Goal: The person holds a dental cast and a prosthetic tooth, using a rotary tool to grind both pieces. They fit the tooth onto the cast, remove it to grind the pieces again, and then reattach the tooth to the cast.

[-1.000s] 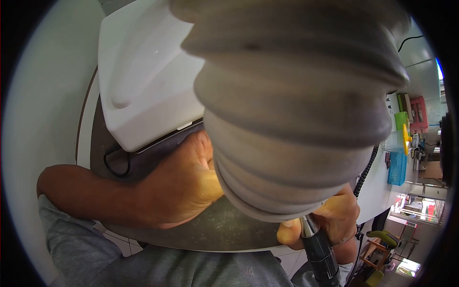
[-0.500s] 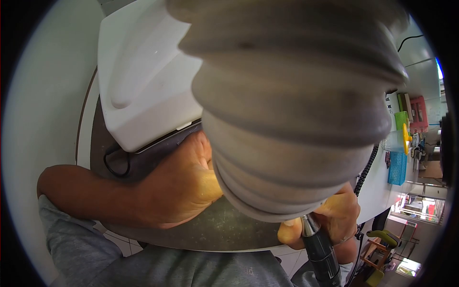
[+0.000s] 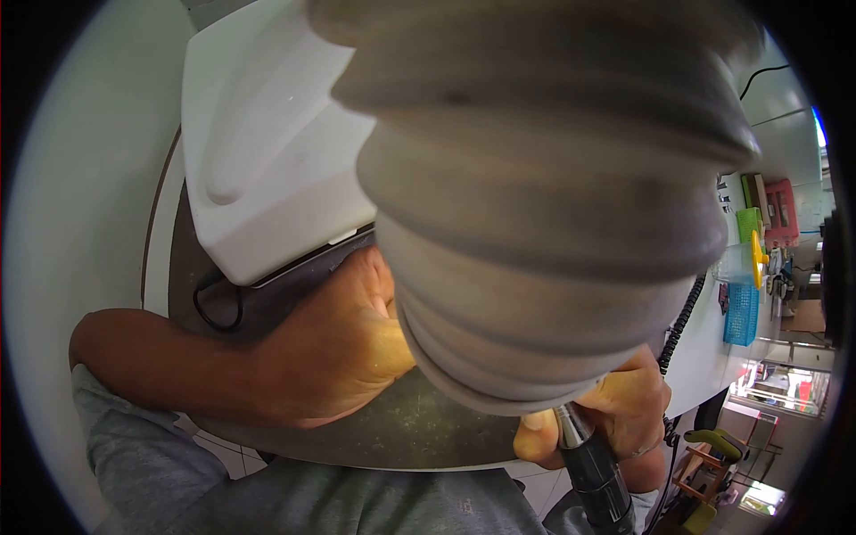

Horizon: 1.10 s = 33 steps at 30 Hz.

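Note:
A wide grey ribbed hose [image 3: 535, 196] hangs close to my head and covers the middle of the view. My left hand [image 3: 361, 334] rests over the dark tabletop [image 3: 428, 428], partly behind the hose's lower end; its fingers are hidden, so I cannot see what they hold. At the lower right, my right hand [image 3: 629, 401] is closed around a black rotary handpiece [image 3: 596, 473] with a silver metal front. The handpiece's tip disappears behind the hose rim.
A white moulded housing [image 3: 267, 178] stands at the upper left, with a black cable [image 3: 218, 308] looped beside it. On the right are a black coiled cord [image 3: 682, 325], a blue basket [image 3: 741, 314], a green basket [image 3: 749, 221] and a chair [image 3: 709, 464].
My right hand and the handpiece have shifted very slightly to the left. The left hand looks the same.

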{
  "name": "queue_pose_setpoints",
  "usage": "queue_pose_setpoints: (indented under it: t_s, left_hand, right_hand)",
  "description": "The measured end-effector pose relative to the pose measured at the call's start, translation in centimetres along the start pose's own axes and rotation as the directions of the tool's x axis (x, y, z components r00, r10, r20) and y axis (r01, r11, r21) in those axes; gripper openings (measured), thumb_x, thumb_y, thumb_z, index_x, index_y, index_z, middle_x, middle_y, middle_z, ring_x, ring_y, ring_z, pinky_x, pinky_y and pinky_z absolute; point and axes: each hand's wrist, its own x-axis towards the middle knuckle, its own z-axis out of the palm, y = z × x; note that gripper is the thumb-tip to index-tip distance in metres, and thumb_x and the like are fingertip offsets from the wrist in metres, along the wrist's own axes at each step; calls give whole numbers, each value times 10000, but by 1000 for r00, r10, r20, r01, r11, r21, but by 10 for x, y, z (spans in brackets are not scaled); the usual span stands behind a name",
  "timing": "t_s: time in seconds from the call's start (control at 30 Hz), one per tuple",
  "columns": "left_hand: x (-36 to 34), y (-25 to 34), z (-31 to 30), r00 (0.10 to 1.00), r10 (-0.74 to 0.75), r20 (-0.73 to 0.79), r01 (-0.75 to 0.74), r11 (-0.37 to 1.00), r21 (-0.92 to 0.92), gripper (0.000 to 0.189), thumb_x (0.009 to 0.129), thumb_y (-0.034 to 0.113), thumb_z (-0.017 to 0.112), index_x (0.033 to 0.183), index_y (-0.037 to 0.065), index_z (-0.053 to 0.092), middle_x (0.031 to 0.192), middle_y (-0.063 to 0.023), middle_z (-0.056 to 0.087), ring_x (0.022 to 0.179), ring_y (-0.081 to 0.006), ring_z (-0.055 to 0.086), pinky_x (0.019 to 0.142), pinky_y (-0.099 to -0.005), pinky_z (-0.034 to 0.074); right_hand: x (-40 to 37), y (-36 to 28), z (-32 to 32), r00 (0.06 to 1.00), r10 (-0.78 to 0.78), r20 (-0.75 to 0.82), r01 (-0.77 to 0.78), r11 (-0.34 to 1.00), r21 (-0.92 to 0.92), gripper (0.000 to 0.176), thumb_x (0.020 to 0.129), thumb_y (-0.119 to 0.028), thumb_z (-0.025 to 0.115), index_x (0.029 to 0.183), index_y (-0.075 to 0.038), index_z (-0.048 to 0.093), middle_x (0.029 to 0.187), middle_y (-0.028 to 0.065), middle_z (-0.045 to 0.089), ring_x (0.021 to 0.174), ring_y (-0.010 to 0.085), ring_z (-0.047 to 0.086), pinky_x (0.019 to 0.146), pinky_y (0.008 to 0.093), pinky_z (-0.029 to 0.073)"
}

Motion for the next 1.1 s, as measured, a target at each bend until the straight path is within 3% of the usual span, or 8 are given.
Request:
queue_pose_setpoints:
  t_s: [0.07, 0.3, 0.4, 0.57, 0.77, 1.0, 1.07, 1.1]
  left_hand:
    - [1, -1, 10, 989, 16, -147, -2, 996, 94, 215, 813, -137, 570, 983, -5, 558, 881, 24, 568, 804, -18, 514, 625, -214, 420]
    - [3, -13, 20, 962, 157, -223, -128, 982, 142, 235, 829, -136, 578, 1026, -9, 564, 939, 12, 593, 864, -29, 536, 685, -217, 448]
    - [0, -9, 3, 992, 51, -113, -40, 994, 101, 281, 831, -145, 560, 1079, -13, 570, 973, -2, 620, 900, -36, 557, 721, -219, 462]
    - [15, -31, -6, 949, 296, 107, -287, 953, -96, 448, 839, -139, 566, 1265, -6, 526, 1194, -40, 633, 1104, -92, 573, 911, -249, 472]
    - [17, -33, -2, 936, 335, 109, -304, 924, -231, 510, 879, -80, 635, 1354, 2, 470, 1329, -66, 585, 1256, -152, 524, 1053, -310, 427]
    - [17, -33, -3, 948, 294, 119, -254, 929, -268, 495, 891, -70, 640, 1355, 1, 482, 1342, -67, 580, 1263, -159, 521, 1057, -317, 428]
    - [17, -32, -7, 933, 310, 184, -263, 934, -240, 480, 897, -64, 643, 1348, 0, 490, 1343, -67, 579, 1261, -158, 522, 1052, -317, 432]
    - [17, -33, -6, 933, 310, 184, -263, 934, -241, 480, 897, -64, 643, 1348, 0, 490, 1343, -67, 579, 1261, -158, 522, 1052, -317, 432]
  right_hand:
    - [0, 0, 0, 1000, 1, 0, -1, 1000, -7, 329, 777, -66, 841, 968, 69, 610, 955, 252, 683, 965, 415, 710, 845, 454, 605]
    - [1, 0, -1, 1000, -3, 8, 3, 1000, 1, 329, 779, -65, 840, 970, 67, 607, 953, 250, 684, 963, 412, 711, 845, 451, 604]
    - [1, 0, -3, 999, 14, 44, -14, 1000, 5, 326, 782, -68, 839, 967, 64, 605, 951, 247, 687, 962, 409, 713, 842, 447, 606]
    - [1, 1, -3, 999, 2, 33, -2, 1000, 0, 331, 782, -75, 843, 970, 59, 605, 949, 239, 689, 960, 405, 714, 835, 440, 609]
    - [0, 3, -4, 998, 11, 64, -13, 1000, 24, 329, 786, -79, 840, 977, 52, 607, 949, 227, 691, 956, 396, 717, 832, 442, 611]
    - [0, 4, 2, 999, 20, 41, -19, 1000, -20, 321, 796, -68, 826, 974, 59, 592, 927, 240, 683, 944, 400, 721, 808, 424, 622]
    - [-9, 20, 18, 965, -81, -250, 114, 986, 123, 318, 808, -69, 816, 973, 65, 580, 922, 254, 680, 943, 412, 719, 799, 420, 625]
    - [-9, 18, 14, 965, -81, -250, 114, 986, 122, 318, 808, -69, 816, 973, 65, 580, 922, 254, 680, 943, 412, 719, 799, 420, 625]
